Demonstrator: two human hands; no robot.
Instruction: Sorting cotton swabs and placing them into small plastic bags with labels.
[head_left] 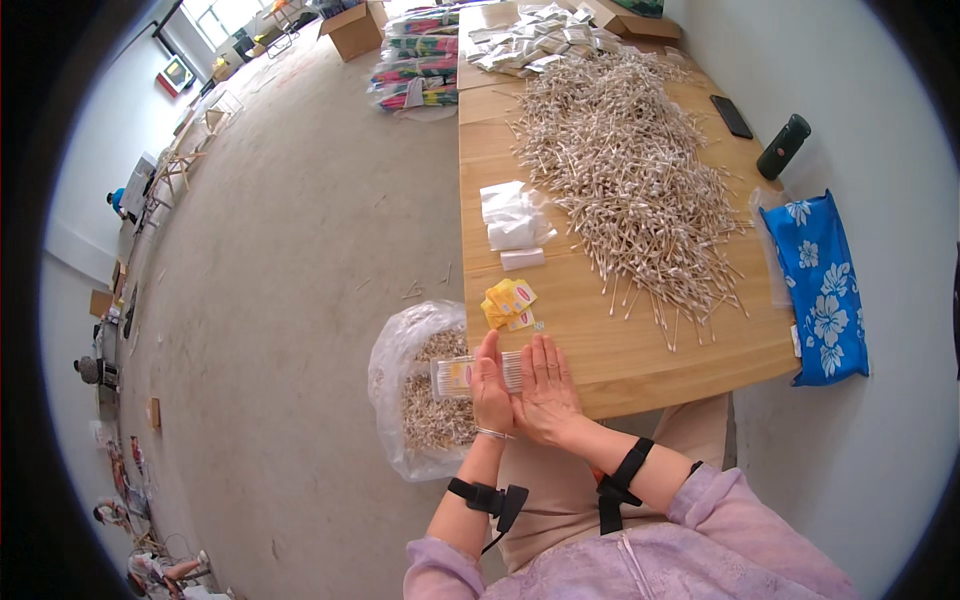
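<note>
Near the table's front left corner, my left hand (490, 392) is closed around the middle of a clear packet of cotton swabs (454, 379). The packet sticks out on both sides of that hand, and part of it is hidden behind the fingers. My right hand (547, 396) lies flat against the packet's right end, its fingers stretched out and side by side. Just beyond the hands sits a small stack of yellow printed cards (508, 302). Below the packet, a clear plastic bag (391, 350) full of loose cotton swabs stands beside the table.
A big heap of loose cotton swabs (630, 150) covers much of the wooden table (600, 370). White plastic sleeves (512, 215) lie at its left edge, filled packets (540, 40) at the far end. Along the wall are a phone (732, 117), a dark green bottle (784, 147) and a blue flowered pack (822, 290).
</note>
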